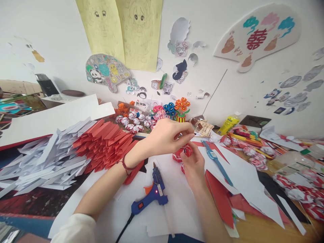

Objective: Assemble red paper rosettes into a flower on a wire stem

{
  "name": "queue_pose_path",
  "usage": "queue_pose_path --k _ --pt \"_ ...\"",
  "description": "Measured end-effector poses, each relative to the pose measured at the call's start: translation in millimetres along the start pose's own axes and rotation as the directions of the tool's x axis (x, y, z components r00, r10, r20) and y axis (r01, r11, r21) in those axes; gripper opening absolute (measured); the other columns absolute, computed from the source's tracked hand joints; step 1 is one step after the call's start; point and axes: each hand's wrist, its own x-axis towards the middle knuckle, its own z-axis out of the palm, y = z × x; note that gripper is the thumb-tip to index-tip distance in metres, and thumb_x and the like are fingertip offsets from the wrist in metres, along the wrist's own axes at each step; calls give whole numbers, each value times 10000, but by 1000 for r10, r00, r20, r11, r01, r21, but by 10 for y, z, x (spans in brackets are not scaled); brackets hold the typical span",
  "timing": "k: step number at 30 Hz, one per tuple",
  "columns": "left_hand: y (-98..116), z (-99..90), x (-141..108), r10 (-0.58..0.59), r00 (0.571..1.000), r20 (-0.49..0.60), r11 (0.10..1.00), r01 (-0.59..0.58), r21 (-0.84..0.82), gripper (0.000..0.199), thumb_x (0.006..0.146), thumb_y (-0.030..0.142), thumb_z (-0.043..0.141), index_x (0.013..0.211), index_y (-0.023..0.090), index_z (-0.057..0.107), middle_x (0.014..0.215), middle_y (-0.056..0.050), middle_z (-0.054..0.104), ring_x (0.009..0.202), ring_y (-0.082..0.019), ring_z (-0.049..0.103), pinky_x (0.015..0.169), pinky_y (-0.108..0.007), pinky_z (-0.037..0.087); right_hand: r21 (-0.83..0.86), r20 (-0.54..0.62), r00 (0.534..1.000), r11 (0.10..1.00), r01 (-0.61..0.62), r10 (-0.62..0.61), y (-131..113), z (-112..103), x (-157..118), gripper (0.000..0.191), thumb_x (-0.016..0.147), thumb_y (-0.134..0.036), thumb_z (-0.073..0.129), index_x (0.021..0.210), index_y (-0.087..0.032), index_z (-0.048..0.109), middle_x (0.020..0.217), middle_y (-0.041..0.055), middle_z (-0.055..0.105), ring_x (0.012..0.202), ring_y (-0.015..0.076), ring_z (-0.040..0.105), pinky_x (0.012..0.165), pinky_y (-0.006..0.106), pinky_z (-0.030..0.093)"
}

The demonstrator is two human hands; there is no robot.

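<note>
My left hand [172, 135] is raised over the middle of the table, thumb and forefinger pinched together; whatever sits in the pinch is too small to make out. Just below and to its right, my right hand [193, 162] has its fingers wrapped round a red and white paper ball [181, 154]. More red and white paper shows under that ball, partly hidden by the fingers. A blue glue gun [150, 194] with an orange trigger and a lit red light lies on white paper [116, 216], below both hands.
Piles of folded white strips [45, 158] and red strips [106, 145] lie at left. Paper flowers [160, 113] stand along the wall. At right are a blue watch [217, 162], red and white sheets, a yellow bottle [229, 123] and more paper balls [301, 189].
</note>
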Motion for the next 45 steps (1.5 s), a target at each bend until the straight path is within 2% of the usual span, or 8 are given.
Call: queue_pose_path --k 7,13,31,39,45 --pt "3 3 -2 23 1000 12 1000 -23 14 105 877 168 547 810 161 628 623 45 585 547 -68 472 562 -206 360 17 -18 1000 1000 -20 20 -16 24 -13 513 698 -259 823 1183 -234 658 1262 87 642 1145 261 613 989 430 505" --pt "7 5 -2 26 999 25 999 -27 33 107 886 180 541 821 164 626 660 37 616 572 -72 500 573 -207 365 -10 0 1000 1000 -11 11 -24 22 -4 455 703 -252 812 1133 -225 667 1212 80 666 1127 254 625 995 422 504" --pt "18 -2 -1 41 999 35 998 -42 41 140 902 202 522 816 168 627 664 28 631 578 -79 516 576 -206 378 -51 -7 1000 999 13 -14 0 -27 0 388 681 -267 834 1038 -233 687 1103 64 683 1021 233 639 921 420 528" --pt "25 -15 -9 47 998 35 998 -48 39 149 909 215 524 831 163 640 685 21 655 586 -82 524 579 -212 386 -43 -2 999 999 33 -33 -7 -11 6 369 696 -264 827 1036 -237 688 1095 58 677 1039 224 623 920 398 513" --pt "28 -20 -22 60 998 27 997 -61 52 158 904 214 518 830 169 650 693 13 667 597 -92 540 596 -224 404 -80 -22 999 996 46 -48 -15 -14 7 393 681 -302 834 1041 -234 692 1111 74 678 1071 255 621 931 437 518"
